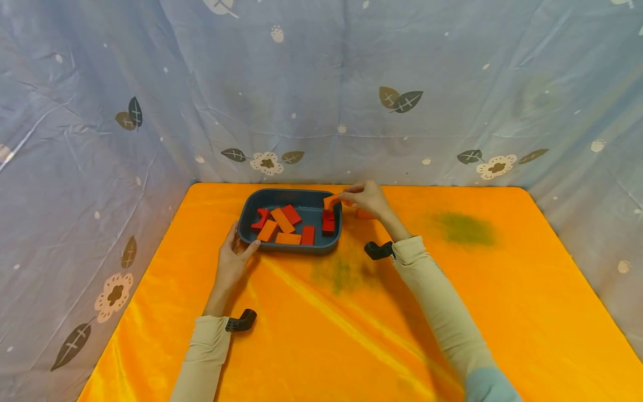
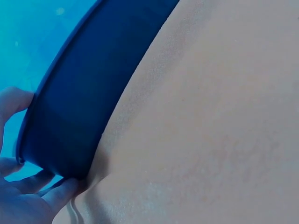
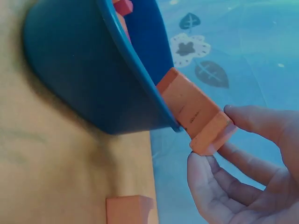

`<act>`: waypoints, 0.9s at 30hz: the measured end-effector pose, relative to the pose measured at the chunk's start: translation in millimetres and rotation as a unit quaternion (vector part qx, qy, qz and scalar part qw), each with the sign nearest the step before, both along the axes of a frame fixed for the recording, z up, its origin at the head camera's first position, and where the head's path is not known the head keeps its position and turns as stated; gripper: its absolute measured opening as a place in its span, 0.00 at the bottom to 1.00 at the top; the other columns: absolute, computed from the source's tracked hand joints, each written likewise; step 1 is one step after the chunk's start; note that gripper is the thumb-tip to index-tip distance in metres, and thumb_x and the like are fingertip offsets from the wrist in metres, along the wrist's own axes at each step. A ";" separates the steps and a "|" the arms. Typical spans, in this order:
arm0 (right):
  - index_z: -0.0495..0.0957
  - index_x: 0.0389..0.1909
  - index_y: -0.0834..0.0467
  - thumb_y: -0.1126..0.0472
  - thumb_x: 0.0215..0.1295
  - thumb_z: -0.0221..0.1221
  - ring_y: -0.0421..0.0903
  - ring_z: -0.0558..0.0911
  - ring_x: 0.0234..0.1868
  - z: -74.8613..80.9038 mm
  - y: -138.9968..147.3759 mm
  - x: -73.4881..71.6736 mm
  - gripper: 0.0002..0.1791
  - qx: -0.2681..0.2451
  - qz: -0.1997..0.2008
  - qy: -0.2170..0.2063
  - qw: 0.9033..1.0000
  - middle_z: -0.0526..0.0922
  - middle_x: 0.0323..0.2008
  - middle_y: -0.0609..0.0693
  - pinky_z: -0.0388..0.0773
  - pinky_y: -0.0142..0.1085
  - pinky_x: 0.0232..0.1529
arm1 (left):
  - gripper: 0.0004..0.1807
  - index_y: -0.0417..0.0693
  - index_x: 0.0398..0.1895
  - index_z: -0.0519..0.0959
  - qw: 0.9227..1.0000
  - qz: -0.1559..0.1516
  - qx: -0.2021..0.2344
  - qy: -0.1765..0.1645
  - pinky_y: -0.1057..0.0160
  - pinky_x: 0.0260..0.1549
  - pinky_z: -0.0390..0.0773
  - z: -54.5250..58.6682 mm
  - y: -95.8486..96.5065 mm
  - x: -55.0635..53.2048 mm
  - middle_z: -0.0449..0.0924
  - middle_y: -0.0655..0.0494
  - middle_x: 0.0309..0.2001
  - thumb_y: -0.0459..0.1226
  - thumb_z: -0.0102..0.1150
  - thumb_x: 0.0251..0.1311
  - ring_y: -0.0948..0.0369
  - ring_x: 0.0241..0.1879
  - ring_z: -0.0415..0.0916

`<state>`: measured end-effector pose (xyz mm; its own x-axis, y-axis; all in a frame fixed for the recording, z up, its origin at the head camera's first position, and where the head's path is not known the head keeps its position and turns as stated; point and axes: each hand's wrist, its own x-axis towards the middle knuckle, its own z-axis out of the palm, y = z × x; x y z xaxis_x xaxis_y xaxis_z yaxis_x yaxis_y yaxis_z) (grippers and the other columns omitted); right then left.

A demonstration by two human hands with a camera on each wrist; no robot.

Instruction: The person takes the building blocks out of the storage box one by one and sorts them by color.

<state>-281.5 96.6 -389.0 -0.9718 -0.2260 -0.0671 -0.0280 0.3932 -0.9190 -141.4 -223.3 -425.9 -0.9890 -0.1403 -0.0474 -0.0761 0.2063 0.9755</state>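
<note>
Head cam: R hand (image 1: pixel 368 198) has orange blk (image 1: pixel 329 201) pinched btwn thumb + fingertips, gap just blk-wide. Blk lies approx 9 o'clock of that hand, over rim of bin (image 1: pixel 301 249) at bin's 2. R wrist cam: blk long axis runs 11-to-5, far end past rim; 1 pc or 2, can't tell. L hand (image 1: pixel 233 263) grips bin at its 8, so R's nearer blk. Spare blk (image 1: pixel 365 214) at bin's 3.
</note>
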 end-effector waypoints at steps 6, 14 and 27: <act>0.75 0.57 0.74 0.61 0.66 0.63 0.58 0.85 0.41 1.9 15.0 0.6 0.25 -0.056 -0.019 -0.032 0.998 0.81 0.47 0.71 0.82 0.46 0.49 | 0.46 0.45 0.79 0.44 1.000 0.005 -0.001 0.018 0.51 0.68 0.61 -27.3 -8.4 -11.4 0.46 0.47 0.77 0.38 0.61 0.66 0.48 0.74 0.50; 0.74 0.58 0.74 0.60 0.68 0.61 0.59 0.84 0.46 -1.0 38.8 0.7 0.25 -0.076 -0.019 -0.053 0.996 0.78 0.54 0.71 0.77 0.52 0.55 | 0.46 0.45 0.79 0.44 1.000 0.007 0.001 0.011 0.51 0.69 0.61 -25.8 -6.8 -11.2 0.47 0.47 0.77 0.38 0.62 0.65 0.47 0.74 0.50; 0.70 0.61 0.75 0.59 0.69 0.60 0.48 0.86 0.41 -11.0 87.9 5.1 0.28 -0.061 -0.049 -0.065 0.995 0.74 0.59 0.71 0.76 0.49 0.57 | 0.44 0.40 0.78 0.44 1.000 0.003 0.005 0.010 0.49 0.69 0.59 3.4 4.1 3.1 0.48 0.41 0.76 0.34 0.59 0.67 0.44 0.73 0.50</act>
